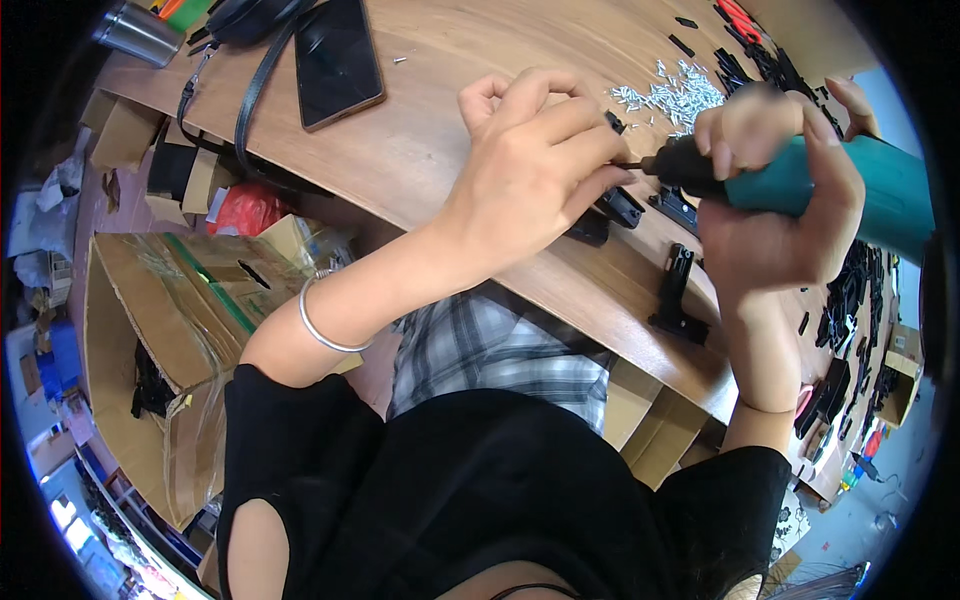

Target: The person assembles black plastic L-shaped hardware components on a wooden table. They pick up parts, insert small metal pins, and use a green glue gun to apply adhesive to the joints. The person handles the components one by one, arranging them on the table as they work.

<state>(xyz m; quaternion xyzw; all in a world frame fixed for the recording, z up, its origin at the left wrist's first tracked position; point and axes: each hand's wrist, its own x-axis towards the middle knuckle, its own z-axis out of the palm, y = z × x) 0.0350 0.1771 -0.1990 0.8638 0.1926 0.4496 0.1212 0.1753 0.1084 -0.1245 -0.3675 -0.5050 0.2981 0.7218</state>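
Observation:
My right hand (775, 240) is wrapped round a teal and black electric screwdriver (870, 190), held nearly level with its bit pointing left. My left hand (535, 150) is closed, thumb and fingertips pinched beside the bit's tip; whatever is between them is too small and covered to make out. Just under those fingertips lie black plastic parts (622, 207), partly hidden by the hand. Another black plastic part (680, 297) rests on the table to the right, below the screwdriver. A heap of small silver screws (672, 95) lies beyond my hands.
The wooden table (430, 130) carries a dark phone (338, 65), a black strapped bag (250, 20) and a steel cup (143, 35) at the far left. Many black pieces (850, 300) spread along the right. An open cardboard box (190, 340) stands left of my lap.

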